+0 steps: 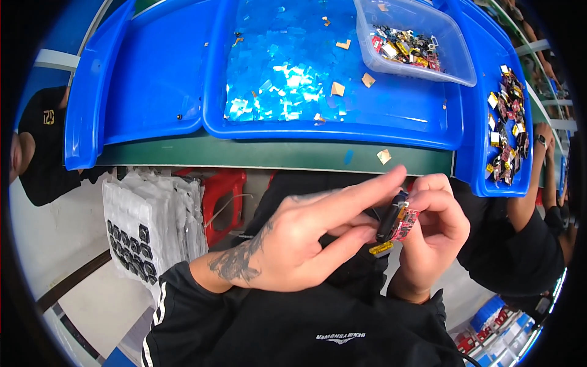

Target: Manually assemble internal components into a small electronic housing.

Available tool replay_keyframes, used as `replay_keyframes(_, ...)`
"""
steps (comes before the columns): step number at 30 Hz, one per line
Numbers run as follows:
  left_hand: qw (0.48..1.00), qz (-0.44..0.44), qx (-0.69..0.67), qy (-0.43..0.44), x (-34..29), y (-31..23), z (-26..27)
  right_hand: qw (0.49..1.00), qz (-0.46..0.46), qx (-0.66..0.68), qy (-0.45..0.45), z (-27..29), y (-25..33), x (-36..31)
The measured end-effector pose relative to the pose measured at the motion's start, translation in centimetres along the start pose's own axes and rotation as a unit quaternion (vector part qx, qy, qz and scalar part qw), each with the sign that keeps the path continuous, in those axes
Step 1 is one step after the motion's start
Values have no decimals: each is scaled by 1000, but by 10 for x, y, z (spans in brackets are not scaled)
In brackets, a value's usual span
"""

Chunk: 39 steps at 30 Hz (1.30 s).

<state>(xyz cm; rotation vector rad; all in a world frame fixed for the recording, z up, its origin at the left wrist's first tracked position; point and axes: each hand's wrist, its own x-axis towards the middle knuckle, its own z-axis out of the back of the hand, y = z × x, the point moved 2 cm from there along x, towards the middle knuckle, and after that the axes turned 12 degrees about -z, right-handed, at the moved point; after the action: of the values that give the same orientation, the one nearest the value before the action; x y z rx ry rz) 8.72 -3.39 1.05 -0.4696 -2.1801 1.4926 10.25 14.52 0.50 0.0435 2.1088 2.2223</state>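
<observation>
In front of my body, both hands are raised around a small electronic assembly. It has a red circuit board (406, 226), a black housing (389, 219) along one side and a yellow-wrapped part (381, 248) hanging below. My right hand (435, 229) is closed, its fingers and thumb pinching the board. My left hand (306, 235) reaches across from the left, thumb and bent fingers closed against the black housing while the index finger stretches out above it. The fingers partly cover the assembly, so the exact contact at the housing is hidden.
A large blue tray (333, 131) holds shiny blue film pieces and tan scraps. A clear bin (460, 72) with small electronic parts stands in it. More assemblies lie in the right tray (480, 174). Stacked translucent trays (131, 196) stand at left. Other people sit on both sides.
</observation>
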Motion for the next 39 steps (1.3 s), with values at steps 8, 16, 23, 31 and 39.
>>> replay_keyframes(8, 999, -16, 41, -24, 2, 12, 1, 988, -67, 133, 41, -2, -9, -2)
replay_keyframes(16, 997, -2, 14, -78, 4, 17, 1, 994, -67, 69, 55, 4, -2, 2)
replay_keyframes(23, 996, -35, 33, -75, 5, 19, 1, 996, -45, 12, 73, 5, 0, 7)
replay_keyframes(31, 992, -55, 74, -86, 6, 16, -3, 991, -49, 124, 33, 2, -13, 1)
replay_keyframes(39, 997, -33, 60, -45, 9, 17, 4, 979, -87, 145, 117, 2, -15, 8)
